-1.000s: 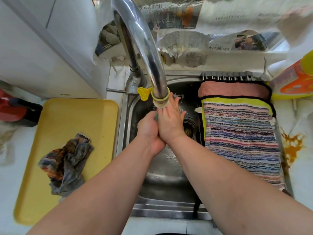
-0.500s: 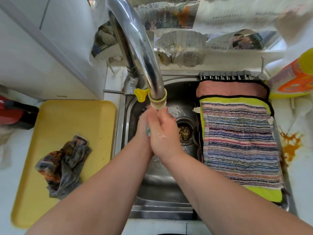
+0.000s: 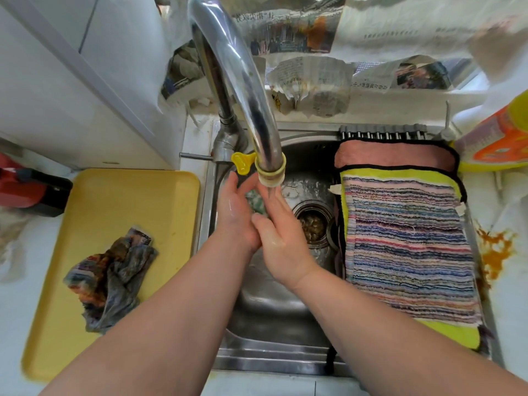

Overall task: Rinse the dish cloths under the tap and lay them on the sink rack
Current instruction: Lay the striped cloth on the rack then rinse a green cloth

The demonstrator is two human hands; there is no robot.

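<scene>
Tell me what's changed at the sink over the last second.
The left hand and right hand, pressed together a second ago, have parted at the fingertips, showing a small greenish cloth between them under the tap. The striped cloth on the rack and the crumpled cloth on the yellow tray lie as before.

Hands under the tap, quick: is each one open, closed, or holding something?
Left hand: open, straight fingers pressing the small wet green-patterned cloth.
Right hand: open, straight fingers pressing the same cloth from the other side.
</scene>
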